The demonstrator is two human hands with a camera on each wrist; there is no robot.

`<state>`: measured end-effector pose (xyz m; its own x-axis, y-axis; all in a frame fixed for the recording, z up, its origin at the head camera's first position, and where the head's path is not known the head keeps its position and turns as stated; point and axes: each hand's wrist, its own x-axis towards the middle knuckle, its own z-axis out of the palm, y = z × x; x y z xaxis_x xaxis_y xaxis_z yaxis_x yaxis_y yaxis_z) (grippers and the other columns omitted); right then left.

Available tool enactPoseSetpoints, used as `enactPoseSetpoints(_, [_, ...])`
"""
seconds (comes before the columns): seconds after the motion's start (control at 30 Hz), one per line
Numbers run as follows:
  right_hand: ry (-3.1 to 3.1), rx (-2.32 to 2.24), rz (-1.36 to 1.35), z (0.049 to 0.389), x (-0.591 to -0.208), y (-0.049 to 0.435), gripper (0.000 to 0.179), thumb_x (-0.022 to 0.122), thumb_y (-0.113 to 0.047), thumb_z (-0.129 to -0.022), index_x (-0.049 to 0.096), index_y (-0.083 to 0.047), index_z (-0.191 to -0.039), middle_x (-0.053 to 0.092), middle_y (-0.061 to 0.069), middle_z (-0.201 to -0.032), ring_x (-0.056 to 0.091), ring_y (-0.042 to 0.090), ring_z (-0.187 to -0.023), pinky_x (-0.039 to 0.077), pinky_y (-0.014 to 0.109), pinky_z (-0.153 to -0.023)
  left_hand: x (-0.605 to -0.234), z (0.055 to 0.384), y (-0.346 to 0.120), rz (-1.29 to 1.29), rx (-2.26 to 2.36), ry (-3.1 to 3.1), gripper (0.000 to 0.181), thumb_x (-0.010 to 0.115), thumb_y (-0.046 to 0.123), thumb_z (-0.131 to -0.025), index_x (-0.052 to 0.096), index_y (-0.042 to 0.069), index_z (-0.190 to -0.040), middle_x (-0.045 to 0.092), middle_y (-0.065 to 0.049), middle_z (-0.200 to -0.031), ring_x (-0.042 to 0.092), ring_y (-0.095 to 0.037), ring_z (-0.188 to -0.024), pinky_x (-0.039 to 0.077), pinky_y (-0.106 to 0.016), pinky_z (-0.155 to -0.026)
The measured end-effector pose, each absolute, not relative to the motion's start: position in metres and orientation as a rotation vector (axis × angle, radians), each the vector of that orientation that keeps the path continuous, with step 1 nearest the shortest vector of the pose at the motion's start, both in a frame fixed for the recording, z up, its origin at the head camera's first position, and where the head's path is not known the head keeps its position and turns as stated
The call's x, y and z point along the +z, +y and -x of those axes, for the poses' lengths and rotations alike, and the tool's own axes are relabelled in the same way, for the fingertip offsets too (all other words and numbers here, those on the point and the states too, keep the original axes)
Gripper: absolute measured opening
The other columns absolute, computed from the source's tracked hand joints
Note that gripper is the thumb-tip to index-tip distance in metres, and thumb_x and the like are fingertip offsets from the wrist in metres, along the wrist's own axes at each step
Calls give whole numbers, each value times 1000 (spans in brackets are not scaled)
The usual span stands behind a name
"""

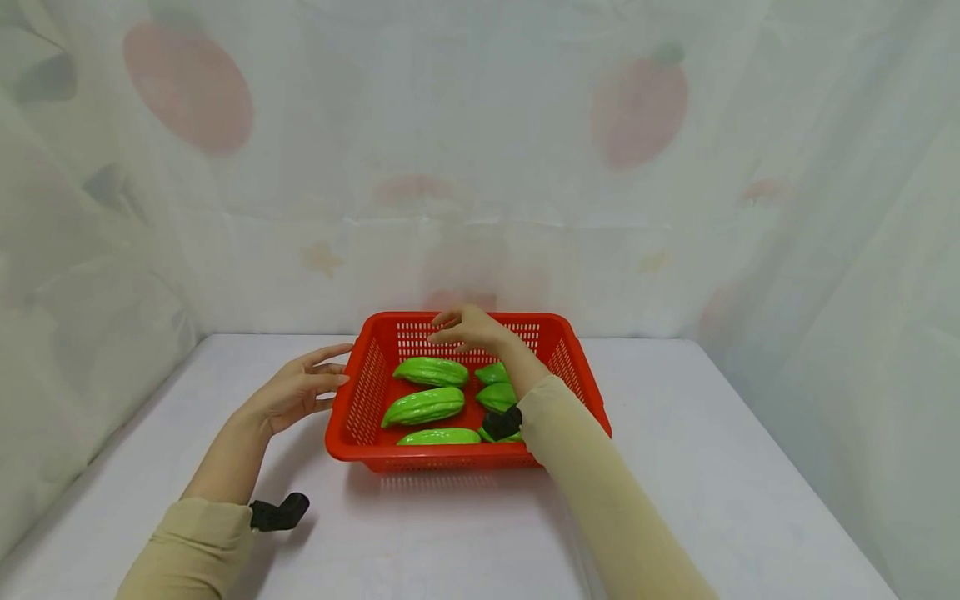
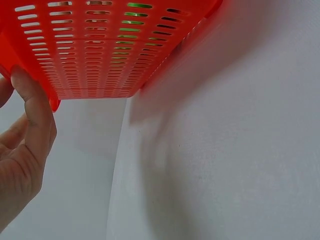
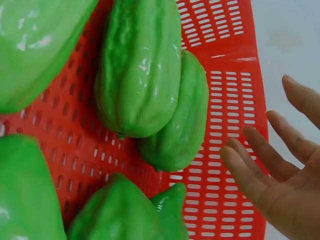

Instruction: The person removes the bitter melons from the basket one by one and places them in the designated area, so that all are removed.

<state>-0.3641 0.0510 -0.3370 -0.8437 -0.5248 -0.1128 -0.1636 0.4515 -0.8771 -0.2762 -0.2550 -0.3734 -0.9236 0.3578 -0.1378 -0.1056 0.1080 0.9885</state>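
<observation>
A red plastic basket (image 1: 465,451) with slotted walls holds several glossy green ridged gourds (image 1: 426,406), which look like bitter melons. At the basket's left side is my left hand (image 1: 294,390), its spread fingers reaching the rim. In the left wrist view, a fingertip (image 2: 20,77) meets the red rim, and part of that hand is cut off. My right hand (image 1: 472,328) hovers over the basket's far part, holding nothing. The right wrist view shows its fingers (image 3: 272,157) spread and apart from the gourds (image 3: 142,65). My right forearm hides some right-side gourds in the head view.
The basket stands on a white-covered table (image 1: 720,467). A pale curtain (image 1: 465,150) with faded fruit prints hangs behind the table and along both sides. Black wrist mounts (image 1: 279,512) sit at both sleeves.
</observation>
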Motion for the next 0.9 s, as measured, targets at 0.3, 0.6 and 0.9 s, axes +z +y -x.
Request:
enactPoseSetpoints(0.3, [2400, -1159, 626, 369, -355, 51, 52, 71, -21, -91, 54, -7, -138, 56, 14, -141, 59, 29, -123, 53, 47, -99, -374, 276, -258, -242, 1857, 2067, 72, 58, 17, -98, 18, 11, -158, 65, 14, -106, 65, -6, -98, 54, -34, -89])
enactPoseSetpoints(0.6, [2458, -1045, 659, 371, -358, 50, 51, 71, -18, -90, 55, -4, -137, 55, 16, -142, 57, 31, -126, 54, 43, -95, -375, 276, -258, -250, 1881, 2048, 72, 58, 16, -98, 18, 10, -158, 67, 14, -105, 66, -5, -97, 55, -32, -88])
enactPoseSetpoints(0.9, [2461, -905, 690, 367, -361, 52, 48, 68, -12, -91, 55, -4, -137, 54, 16, -143, 59, 25, -119, 53, 33, -84, -375, 276, -258, -239, 1872, 2054, 72, 59, 17, -98, 19, 11, -157, 65, 12, -105, 65, -6, -98, 56, -32, -88])
